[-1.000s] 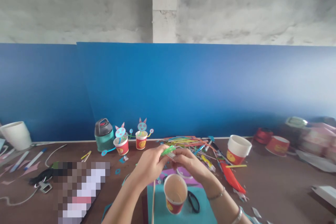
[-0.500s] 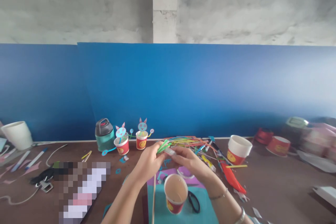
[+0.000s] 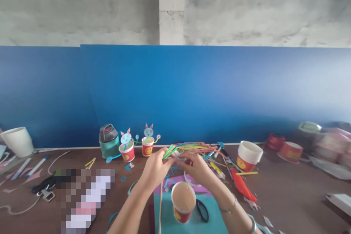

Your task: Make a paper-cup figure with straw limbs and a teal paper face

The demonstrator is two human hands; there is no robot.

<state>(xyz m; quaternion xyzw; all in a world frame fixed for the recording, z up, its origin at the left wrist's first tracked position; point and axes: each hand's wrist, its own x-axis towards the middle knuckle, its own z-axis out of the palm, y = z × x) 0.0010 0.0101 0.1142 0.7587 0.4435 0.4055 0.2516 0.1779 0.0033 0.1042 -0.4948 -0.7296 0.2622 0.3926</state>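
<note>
My left hand [image 3: 157,168] is closed around several thin green strips [image 3: 169,151], whose ends stick up past the thumb and fingers. Close against it, my right hand [image 3: 194,166] pinches a small whitish, see-through piece [image 3: 178,154] at the strips. The fingers partly hide this piece, and its kind is unclear. Below both hands, a paper cup [image 3: 183,198] with a red and yellow outside stands upright, its inside showing. Beside the cup lie black-handled scissors [image 3: 203,211]. A pale curved band [image 3: 190,181] shows beneath my right hand.
Teal sheet [image 3: 167,223] and purple paper [image 3: 204,189] lie under the cup, with a thin stick [image 3: 160,208] along the left. Behind are coloured strips [image 3: 197,147], stacked cups [image 3: 249,155], two cups with cat-like paper figures [image 3: 127,151] and a teal container [image 3: 109,146]. Pens [image 3: 38,165] lie left.
My right hand has shifted slightly, and its fingers now cover more of the whitish piece. The green strips stay in my left hand. The cup and scissors have not moved.
</note>
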